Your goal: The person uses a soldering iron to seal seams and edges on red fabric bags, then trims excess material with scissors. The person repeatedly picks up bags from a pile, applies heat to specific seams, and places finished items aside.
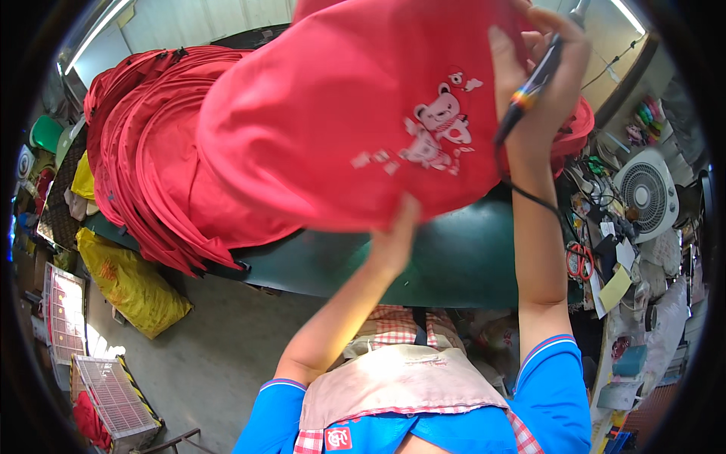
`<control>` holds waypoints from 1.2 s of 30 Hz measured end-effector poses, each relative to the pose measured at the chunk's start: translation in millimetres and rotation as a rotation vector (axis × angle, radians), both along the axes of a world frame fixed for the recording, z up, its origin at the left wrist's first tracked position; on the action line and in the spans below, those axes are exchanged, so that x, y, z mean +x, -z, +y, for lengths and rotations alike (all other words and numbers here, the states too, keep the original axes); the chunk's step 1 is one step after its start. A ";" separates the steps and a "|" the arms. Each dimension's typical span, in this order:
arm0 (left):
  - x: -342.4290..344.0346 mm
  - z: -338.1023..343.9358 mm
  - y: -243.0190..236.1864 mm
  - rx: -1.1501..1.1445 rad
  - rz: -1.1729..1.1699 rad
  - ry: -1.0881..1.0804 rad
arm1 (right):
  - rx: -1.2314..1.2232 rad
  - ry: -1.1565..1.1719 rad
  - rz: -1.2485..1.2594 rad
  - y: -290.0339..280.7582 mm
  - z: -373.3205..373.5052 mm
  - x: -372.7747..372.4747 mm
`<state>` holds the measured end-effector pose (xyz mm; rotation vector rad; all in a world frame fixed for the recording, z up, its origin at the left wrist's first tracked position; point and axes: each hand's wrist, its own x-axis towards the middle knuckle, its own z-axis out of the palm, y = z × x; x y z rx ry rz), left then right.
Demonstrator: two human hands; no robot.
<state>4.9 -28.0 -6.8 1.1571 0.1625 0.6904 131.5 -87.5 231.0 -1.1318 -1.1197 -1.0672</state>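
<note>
A large red fabric piece (302, 129) with a rounded edge and a printed white bear is raised in front of me above the dark green table (454, 253). My left hand (395, 240) is closed on its lower edge, thumb on the near face and the other fingers hidden behind. Up at the right, my right hand (548, 83) grips a slim black corded tool (533, 83) that looks like a soldering iron, its metal tip pointing up and away. The thumb of that hand also touches the fabric's right side. A black cord (538, 198) hangs along my right forearm.
Stacked red fabric pieces (162, 151) with rounded edges cover the table's left side. A yellow sack (132, 284) stands on the floor at left, near wire racks (113, 393). At right are a white fan (646, 195), red-handled scissors (580, 261) and piled clutter.
</note>
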 end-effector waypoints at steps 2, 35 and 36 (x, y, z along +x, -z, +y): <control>-17.2 25.1 -56.2 -0.502 -0.275 0.092 | -0.113 0.259 -0.185 30.6 -10.3 23.6; -29.4 54.5 13.5 0.118 0.313 0.074 | -0.734 -0.095 0.584 200.1 -85.0 -135.9; -29.8 53.9 13.0 0.117 0.316 0.074 | -0.727 -0.081 0.574 201.8 -82.2 -133.7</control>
